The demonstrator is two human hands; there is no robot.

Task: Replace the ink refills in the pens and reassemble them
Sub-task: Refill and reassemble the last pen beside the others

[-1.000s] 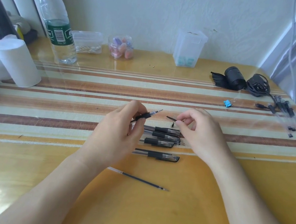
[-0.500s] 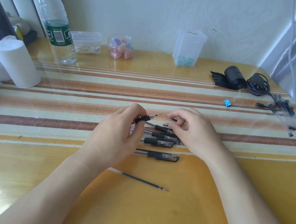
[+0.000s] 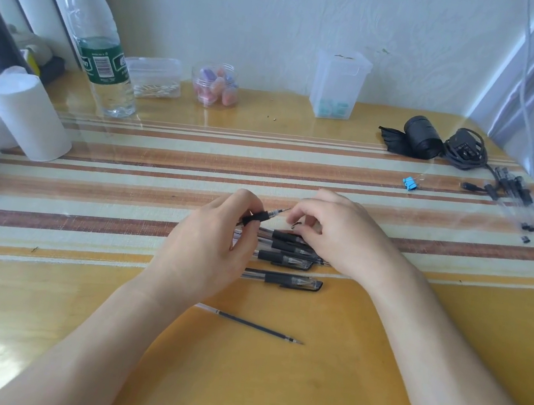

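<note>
My left hand (image 3: 207,245) grips the pen (image 3: 258,217) by its black sleeve, above the pile (image 3: 284,259) on the counter (image 3: 265,392). Long axis runs up-right, nib (image 3: 283,210) aimed at my right hand (image 3: 340,234), which pinches a small dark part (image 3: 296,224) just beside the nib. Likely the cone; can't tell.

Table (image 3: 265,392) was glossy, smooth yellow wood, striped mat (image 3: 118,214) looked woven, pens (image 3: 282,279) were clear and black plastic, bottle (image 3: 104,74) clear plastic.

Yellow table (image 3: 231,387), striped cloth (image 3: 120,201): capped pens (image 3: 282,279), loose refill (image 3: 251,324), water bottle (image 3: 104,74), blue binder clip (image 3: 409,183), black cable (image 3: 463,155).
</note>
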